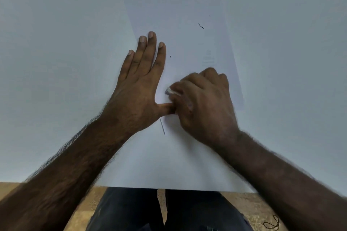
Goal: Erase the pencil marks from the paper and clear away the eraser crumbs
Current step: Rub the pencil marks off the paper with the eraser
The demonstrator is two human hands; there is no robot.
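The left hand (139,78) lies flat with fingers straight, pressing the paper (187,47) down just left of the grip. The right hand (202,103) pinches a small white eraser (169,91) in curled fingers, its tip on the sheet beside the left thumb. Short, light strokes away from the holding hand should keep the sheet from creasing. A pencil line (162,126) shows below the grip; dark crumbs (201,26) lie beyond it. Faint marks further right are too blurred to read, and the fist hides most of the eraser.

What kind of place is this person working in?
Probably a plain desk or study spot indoors: a pale table with one sheet of paper on it, and a brownish floor beneath the seated person's knees.
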